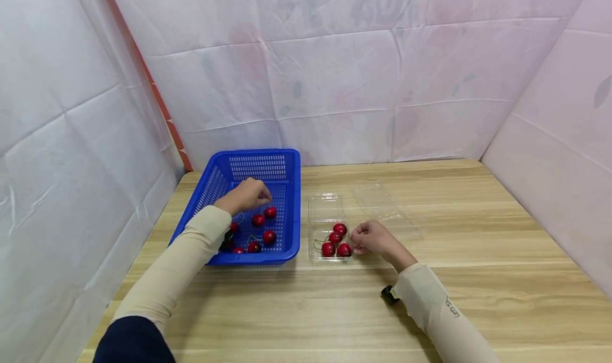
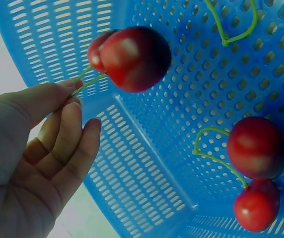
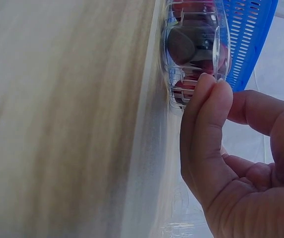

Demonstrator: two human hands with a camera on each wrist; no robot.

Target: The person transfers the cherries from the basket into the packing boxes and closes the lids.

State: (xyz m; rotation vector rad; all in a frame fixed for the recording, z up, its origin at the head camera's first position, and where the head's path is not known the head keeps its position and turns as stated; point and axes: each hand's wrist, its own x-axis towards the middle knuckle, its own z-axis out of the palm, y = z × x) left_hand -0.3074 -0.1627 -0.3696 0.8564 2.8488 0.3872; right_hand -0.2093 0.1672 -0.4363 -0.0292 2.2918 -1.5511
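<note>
Inside the blue plastic basket (image 1: 295, 209), my left hand (image 1: 248, 194) pinches the green stems of a pair of red cherries (image 2: 136, 59) between thumb and fingertip. The pair hangs off the basket floor in the left wrist view. More cherries (image 2: 258, 148) with joined stems lie around it in the basket. To the right stands an open clear plastic clamshell box (image 1: 327, 208) with several cherries (image 1: 335, 237) in its near half. My right hand (image 1: 375, 239) pinches the right rim of that box; its thumb tip is hidden behind the fingers in the right wrist view.
Another clear plastic box (image 1: 382, 206), hard to make out, lies open behind my right hand. A small black object (image 1: 389, 295) sits by the right wrist. The wooden table (image 1: 287, 320) is bordered by white printed sheets (image 1: 334, 86) at the back and sides.
</note>
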